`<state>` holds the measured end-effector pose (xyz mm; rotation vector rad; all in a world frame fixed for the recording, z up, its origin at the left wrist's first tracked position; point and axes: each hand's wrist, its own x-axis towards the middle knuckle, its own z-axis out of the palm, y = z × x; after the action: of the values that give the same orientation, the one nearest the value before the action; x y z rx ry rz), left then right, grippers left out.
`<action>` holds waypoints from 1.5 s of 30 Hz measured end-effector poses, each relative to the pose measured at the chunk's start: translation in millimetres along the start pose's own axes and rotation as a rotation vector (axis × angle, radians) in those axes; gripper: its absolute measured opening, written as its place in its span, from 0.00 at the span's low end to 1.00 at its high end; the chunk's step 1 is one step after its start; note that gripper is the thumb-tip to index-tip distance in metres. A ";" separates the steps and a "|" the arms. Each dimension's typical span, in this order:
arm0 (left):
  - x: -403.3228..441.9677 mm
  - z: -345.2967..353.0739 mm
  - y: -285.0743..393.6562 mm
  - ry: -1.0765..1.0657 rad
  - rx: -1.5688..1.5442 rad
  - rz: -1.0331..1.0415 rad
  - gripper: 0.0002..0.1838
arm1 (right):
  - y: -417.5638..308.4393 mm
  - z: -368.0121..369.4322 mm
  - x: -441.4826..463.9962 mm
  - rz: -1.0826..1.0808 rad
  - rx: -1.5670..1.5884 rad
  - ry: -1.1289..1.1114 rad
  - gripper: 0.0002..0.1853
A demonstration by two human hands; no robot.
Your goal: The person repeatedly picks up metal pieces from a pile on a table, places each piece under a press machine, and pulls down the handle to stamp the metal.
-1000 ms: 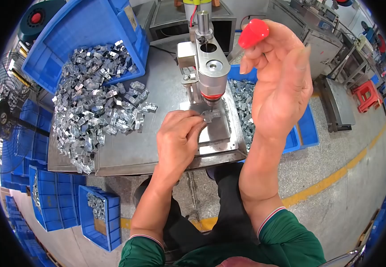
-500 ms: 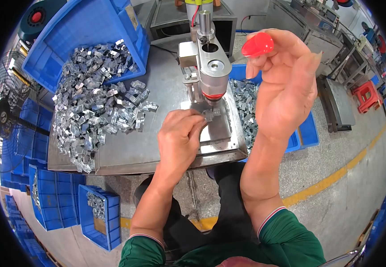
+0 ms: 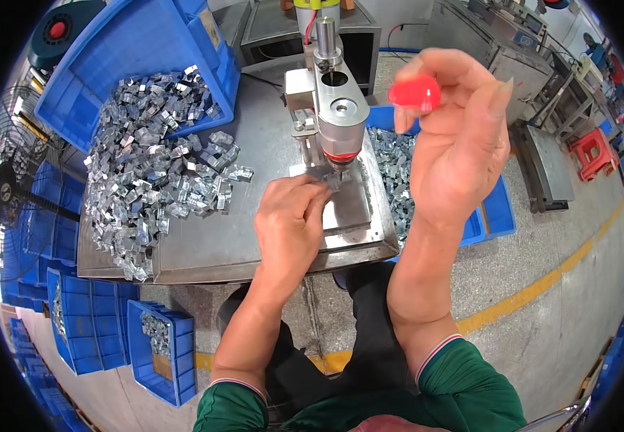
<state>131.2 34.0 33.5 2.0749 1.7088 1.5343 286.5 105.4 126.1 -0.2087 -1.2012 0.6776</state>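
Head view: the left hand (image 3: 286, 216) pinches a small metal block (image 3: 335, 184), which lies at its fingertips, ahead and to the right of the palm, below the spindle (image 3: 340, 164) of the drill press (image 3: 342, 119). The long axis of the block I cannot tell surely, because it is small and partly covered. The left hand is the nearer one to it. The right hand (image 3: 459, 155), raised at the right, has its fingers curled around a red knob (image 3: 418, 94), and from this hand the block lies to the left and lower, well apart
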 end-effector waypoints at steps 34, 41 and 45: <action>-6.1 -13.2 -4.8 -0.033 -0.037 0.028 0.12 | 4.2 -2.0 -0.4 0.082 0.151 0.072 0.32; -15.0 -74.2 -54.9 0.180 0.468 -0.177 0.10 | 5.1 -5.1 -0.2 0.046 0.060 0.019 0.32; -26.9 -82.3 -73.9 0.117 0.549 -0.271 0.09 | 5.6 -2.6 0.2 0.015 0.005 -0.021 0.31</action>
<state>24.1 -0.2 15.3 1.8525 2.5632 1.2242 286.8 110.4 122.6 -0.2073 -1.2189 0.6967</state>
